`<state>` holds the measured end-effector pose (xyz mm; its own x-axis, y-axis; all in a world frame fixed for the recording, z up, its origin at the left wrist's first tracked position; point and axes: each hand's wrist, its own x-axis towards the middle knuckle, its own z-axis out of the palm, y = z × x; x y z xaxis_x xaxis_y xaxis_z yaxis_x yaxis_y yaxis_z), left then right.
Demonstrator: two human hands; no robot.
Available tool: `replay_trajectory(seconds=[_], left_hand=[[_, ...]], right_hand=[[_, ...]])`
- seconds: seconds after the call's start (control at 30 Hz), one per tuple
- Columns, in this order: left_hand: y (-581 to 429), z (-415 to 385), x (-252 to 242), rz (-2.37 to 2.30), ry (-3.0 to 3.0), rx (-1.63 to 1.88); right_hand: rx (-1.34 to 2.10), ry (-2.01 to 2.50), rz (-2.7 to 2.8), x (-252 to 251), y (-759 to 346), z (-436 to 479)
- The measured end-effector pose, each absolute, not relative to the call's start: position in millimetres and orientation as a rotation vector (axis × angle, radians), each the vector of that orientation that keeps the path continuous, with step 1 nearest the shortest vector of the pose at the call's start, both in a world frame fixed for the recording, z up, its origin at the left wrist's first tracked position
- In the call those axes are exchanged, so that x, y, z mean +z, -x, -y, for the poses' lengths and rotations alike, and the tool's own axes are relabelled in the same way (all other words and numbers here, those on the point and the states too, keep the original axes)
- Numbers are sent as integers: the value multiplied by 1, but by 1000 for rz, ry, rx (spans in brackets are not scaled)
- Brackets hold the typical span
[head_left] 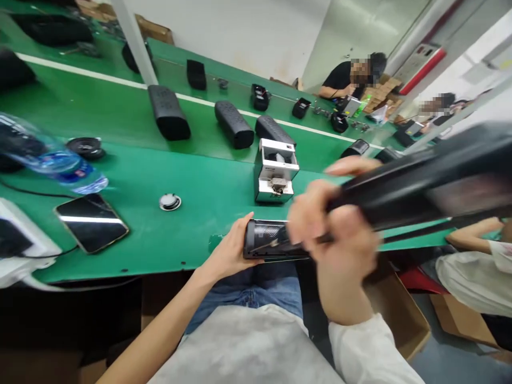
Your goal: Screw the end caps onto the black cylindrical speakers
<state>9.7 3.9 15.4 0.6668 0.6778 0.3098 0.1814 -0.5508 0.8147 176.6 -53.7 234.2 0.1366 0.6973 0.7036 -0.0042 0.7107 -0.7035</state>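
Note:
My left hand [230, 248] is closed around the left end of a black speaker housing [251, 240] at the front edge of the bench. Its upward side is open, with a metallic mesh-like inside. My right hand [340, 229], smeared by motion, grips a long black electric screwdriver [400, 181] that slants in from the right. The screwdriver's front end points down at the housing; whether its tip touches cannot be made out, as my fingers cover the right part. Just behind the housing stands a white and black box [276, 170] holding small metal parts.
Left lie a phone [93, 223], a water bottle [60, 160], a round speaker driver [86, 148] and a small white-rimmed round part [170, 201]. Several black housings [234, 125] stand on the green belt [120, 109] behind. A co-worker [356, 77] sits across; another person's arm [474, 234] is at right.

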Motion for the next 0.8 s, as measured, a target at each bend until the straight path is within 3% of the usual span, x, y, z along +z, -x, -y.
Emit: replay_trajectory(seconds=[0.2,0.53,0.8], left_hand=[[-6,-7,10,-602,-2130,740],[-6,-6,11,-638,-2107,706],[-6,-6,10,-651,-2115,692]], right_hand=[[12,641,1047,248,-242,-25],[14,828,1105,203,-257,-95],[5,849,1152,208,-261,-86]])
